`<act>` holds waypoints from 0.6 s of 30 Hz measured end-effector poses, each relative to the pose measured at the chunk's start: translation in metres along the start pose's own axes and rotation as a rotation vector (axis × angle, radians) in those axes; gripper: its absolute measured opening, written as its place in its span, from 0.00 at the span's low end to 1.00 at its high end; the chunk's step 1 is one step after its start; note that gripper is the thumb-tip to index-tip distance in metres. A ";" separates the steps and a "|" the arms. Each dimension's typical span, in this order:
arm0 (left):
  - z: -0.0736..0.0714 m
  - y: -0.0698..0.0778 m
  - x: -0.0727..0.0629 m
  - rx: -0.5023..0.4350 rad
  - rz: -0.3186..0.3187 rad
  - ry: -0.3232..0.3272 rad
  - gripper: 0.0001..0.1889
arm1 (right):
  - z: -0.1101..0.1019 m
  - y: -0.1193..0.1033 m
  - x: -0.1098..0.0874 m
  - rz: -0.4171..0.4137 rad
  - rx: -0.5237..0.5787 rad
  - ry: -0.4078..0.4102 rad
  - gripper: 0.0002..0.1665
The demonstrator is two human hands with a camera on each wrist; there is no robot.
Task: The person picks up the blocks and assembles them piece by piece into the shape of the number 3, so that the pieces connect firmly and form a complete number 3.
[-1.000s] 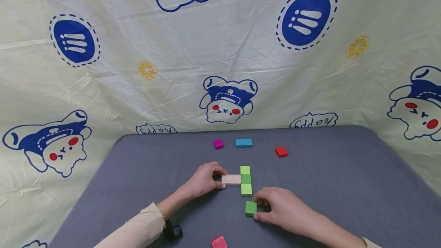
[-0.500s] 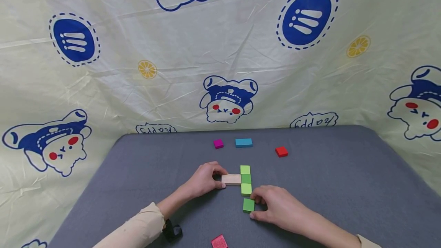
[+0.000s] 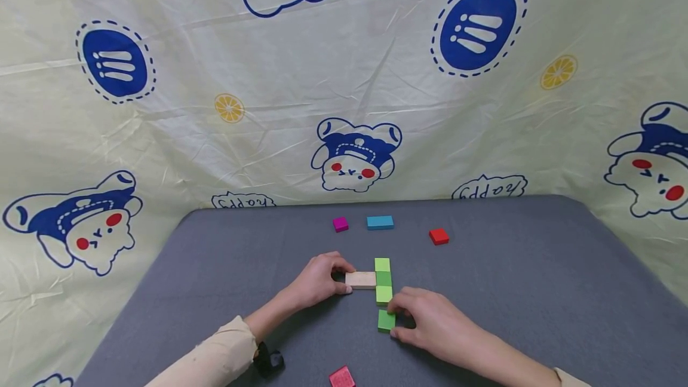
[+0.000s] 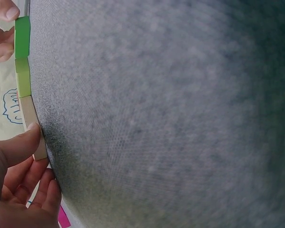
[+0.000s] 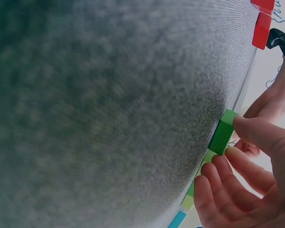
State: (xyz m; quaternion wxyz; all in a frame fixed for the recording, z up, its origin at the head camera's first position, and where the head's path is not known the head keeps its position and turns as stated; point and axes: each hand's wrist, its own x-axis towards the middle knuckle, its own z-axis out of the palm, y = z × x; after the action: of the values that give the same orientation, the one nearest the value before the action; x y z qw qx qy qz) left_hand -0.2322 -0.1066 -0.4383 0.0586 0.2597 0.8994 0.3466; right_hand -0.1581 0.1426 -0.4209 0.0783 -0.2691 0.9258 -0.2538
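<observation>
My left hand (image 3: 318,279) pinches the left end of a pale wooden block (image 3: 361,280) lying on the table; in the left wrist view the thumb (image 4: 25,142) presses its side. The block's right end meets a green block (image 3: 384,279), which sits between a light green block (image 3: 382,264) behind and another light green block (image 3: 384,295) in front. My right hand (image 3: 438,322) holds a loose green block (image 3: 386,321) between thumb and fingers, just in front of that column. In the right wrist view the thumb touches one end of this green block (image 5: 222,133).
Toward the back of the grey table (image 3: 258,232) lie a magenta block (image 3: 341,224), a blue block (image 3: 380,223) and a red block (image 3: 439,236). A pinkish-red block (image 3: 342,377) is at the front. A patterned cloth (image 3: 269,76) hangs behind.
My right hand has moved the loose green block away from me and slightly left, closer to the column's front end. The left hand and the wooden block have stayed put.
</observation>
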 end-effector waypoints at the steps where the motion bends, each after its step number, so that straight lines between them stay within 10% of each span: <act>1: 0.000 0.000 0.000 -0.001 -0.001 0.000 0.14 | 0.000 0.000 0.000 -0.001 -0.005 0.006 0.16; 18: 0.001 -0.001 0.000 -0.006 0.005 0.001 0.13 | 0.004 -0.004 0.004 0.022 -0.074 0.073 0.15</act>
State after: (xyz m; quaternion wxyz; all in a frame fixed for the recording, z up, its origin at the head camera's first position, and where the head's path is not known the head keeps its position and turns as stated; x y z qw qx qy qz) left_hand -0.2325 -0.1073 -0.4396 0.0583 0.2615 0.8977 0.3497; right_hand -0.1589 0.1360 -0.4223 0.0373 -0.2523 0.9396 -0.2282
